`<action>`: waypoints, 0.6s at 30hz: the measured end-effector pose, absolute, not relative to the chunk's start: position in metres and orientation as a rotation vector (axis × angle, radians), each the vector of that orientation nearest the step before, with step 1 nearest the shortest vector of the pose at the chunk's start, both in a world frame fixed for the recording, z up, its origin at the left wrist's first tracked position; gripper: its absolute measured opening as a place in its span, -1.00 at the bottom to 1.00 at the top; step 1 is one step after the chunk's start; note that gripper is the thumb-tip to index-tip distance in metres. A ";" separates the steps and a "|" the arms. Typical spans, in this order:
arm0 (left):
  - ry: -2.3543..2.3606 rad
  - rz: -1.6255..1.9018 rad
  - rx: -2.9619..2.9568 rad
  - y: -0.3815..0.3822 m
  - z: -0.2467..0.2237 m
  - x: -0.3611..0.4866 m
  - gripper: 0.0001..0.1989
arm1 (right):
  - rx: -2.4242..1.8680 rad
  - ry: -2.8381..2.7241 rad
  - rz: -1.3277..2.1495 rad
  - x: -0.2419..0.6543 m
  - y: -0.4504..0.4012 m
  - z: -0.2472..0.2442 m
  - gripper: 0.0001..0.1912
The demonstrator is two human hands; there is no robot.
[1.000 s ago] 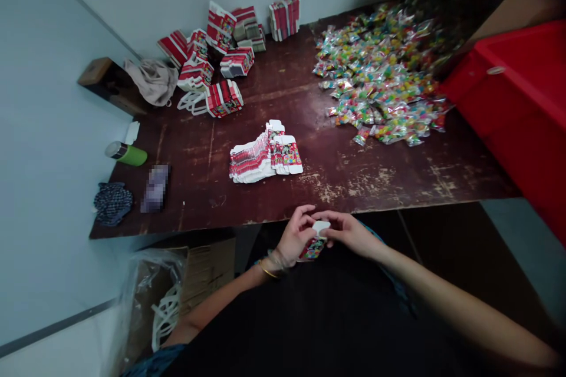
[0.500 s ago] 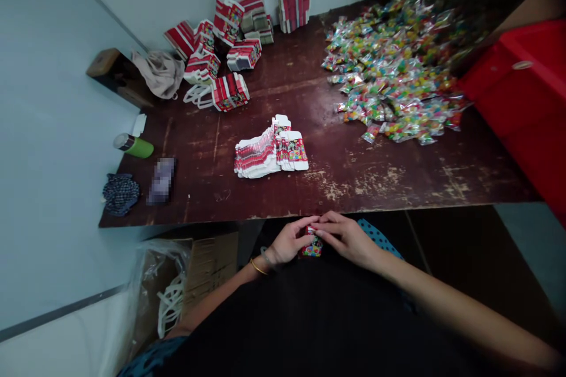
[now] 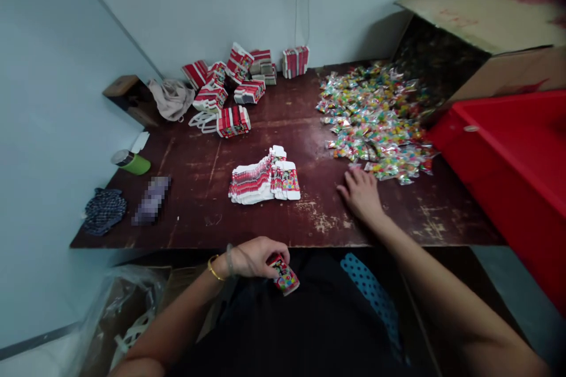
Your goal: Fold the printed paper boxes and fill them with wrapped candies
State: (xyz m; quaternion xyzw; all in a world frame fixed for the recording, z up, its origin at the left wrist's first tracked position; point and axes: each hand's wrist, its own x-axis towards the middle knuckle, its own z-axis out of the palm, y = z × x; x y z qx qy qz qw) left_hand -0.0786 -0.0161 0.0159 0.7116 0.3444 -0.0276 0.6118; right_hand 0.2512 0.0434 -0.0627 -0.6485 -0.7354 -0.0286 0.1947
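A small red printed box [image 3: 285, 278] is gripped in my left hand [image 3: 259, 256], close to my body just below the table's front edge. My right hand [image 3: 361, 193] reaches over the table, fingers spread, its fingertips at the near edge of the pile of clear candy packets [image 3: 380, 123]. One packet lies at those fingertips; whether they grip it is hidden. Between the hands and farther back, a fanned row of flat red-and-white boxes [image 3: 260, 179] lies on the brown table [image 3: 309, 218].
Bundles of red cartons [image 3: 233, 121] stand at the back left. A green cup [image 3: 132, 162], a checkered cloth [image 3: 105, 211] and a blurred item lie at the left. To the right are a red bin [image 3: 508, 147] and a cardboard box [image 3: 481, 12].
My right hand has left the small box and moved forward and right to the candy packets. My left hand keeps the box, now farther left. The view has tilted up.
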 end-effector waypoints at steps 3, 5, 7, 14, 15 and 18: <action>1.001 0.315 1.281 -0.016 0.008 -0.082 -0.62 | -1.632 -2.239 0.025 0.218 -0.019 -0.078 -0.37; 1.121 0.583 0.994 -0.017 -0.004 -0.076 -0.49 | -1.494 -2.283 0.176 0.198 -0.063 -0.082 -0.36; 1.171 0.730 0.821 -0.017 -0.017 -0.066 -0.44 | -1.330 -2.220 0.379 0.189 -0.091 -0.077 -0.57; 1.121 0.686 0.843 -0.030 -0.033 -0.029 -0.58 | -1.289 -1.528 0.896 0.184 -0.060 -0.014 -0.82; 1.078 0.628 0.873 -0.033 -0.030 -0.026 -0.58 | -1.306 -1.476 0.870 0.183 -0.052 -0.007 -0.85; 0.931 0.491 0.958 -0.041 -0.021 -0.019 -0.52 | -1.340 -1.441 0.740 0.182 -0.034 0.002 -0.88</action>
